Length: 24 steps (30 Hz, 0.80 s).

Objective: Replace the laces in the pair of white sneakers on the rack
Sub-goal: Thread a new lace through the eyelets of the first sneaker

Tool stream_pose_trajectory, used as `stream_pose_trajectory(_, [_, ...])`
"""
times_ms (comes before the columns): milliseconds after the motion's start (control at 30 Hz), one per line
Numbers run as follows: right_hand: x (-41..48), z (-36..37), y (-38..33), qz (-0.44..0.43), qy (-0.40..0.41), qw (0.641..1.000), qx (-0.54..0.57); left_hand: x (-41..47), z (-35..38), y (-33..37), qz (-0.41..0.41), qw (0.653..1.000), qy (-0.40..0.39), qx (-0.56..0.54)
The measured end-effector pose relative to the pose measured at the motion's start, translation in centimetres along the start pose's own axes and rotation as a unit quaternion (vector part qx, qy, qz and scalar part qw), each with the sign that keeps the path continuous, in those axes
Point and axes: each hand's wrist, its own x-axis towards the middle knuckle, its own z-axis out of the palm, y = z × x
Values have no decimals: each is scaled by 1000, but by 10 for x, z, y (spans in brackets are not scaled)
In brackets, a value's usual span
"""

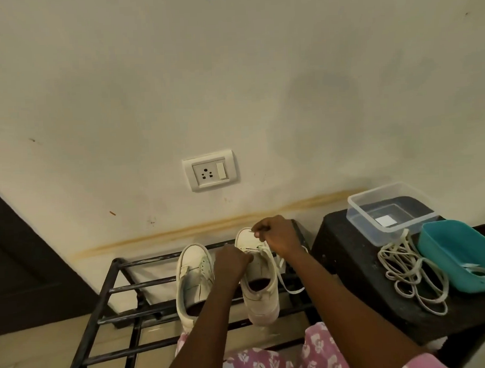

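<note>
1. A cream wall fills most of the view; it is marked by grey smudges and a yellowish streak low down.
2. A dark panel is seen at the left edge, and a pale floor lies below it.
3. A black metal rack is set against the wall, with a black surface just beside it on the right.
4. Pink flowered cloth is seen at the bottom edge.
5. A teal tub and a clear box are carried on the surface, touching each other.
6. The left sneaker and right sneaker stand side by side on the rack, toes to the wall.
7. Loose laces are heaped on the surface in front of the box, beside the tub.
8. The right hand is held over the right sneaker's toe; its grip is closed to a pinch on a lace, which trails off the shoe's right side.
9. The left hand is curled at that sneaker's eyelets; whether its grip has the lace cannot be told.
10. A white socket is fixed to the wall above the rack.
</note>
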Motion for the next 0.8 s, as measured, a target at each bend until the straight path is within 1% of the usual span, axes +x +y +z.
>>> stream_pose_trajectory(100, [2, 23, 13, -1, -21, 997, -80, 2, 3, -10, -5, 999, 39, -23])
stream_pose_trajectory(133, [2, 31, 17, -2, -22, 994, -107, 3, 5, -13, -9, 999, 37, -36])
stream_pose_trajectory(200, [3, 40, 23, -11, -19, 988, -156, 6, 5, -18, -34, 994, 21, -107])
stream_pose_trajectory(300, [4, 46, 28, -21, -11, 982, -189, 10, -2, -23, -93, 971, -22, -221])
stream_pose_trajectory(367, [4, 49, 32, -27, -12, 976, -217, 11, -4, -27, -132, 943, -35, -303])
stream_pose_trajectory(433, [3, 52, 37, -31, -19, 971, -236, 12, -6, -27, -158, 923, -39, -350])
stream_pose_trajectory(567, [-1, 56, 41, -41, -11, 964, -261, 15, -7, -22, -188, 911, -45, -364])
stream_pose_trajectory(667, [-2, 57, 41, -46, -4, 960, -278, 18, -8, -21, -194, 910, -50, -362])
stream_pose_trajectory(800, [-2, 58, 39, -34, 0, 963, -268, 21, -7, -24, -186, 915, -48, -353])
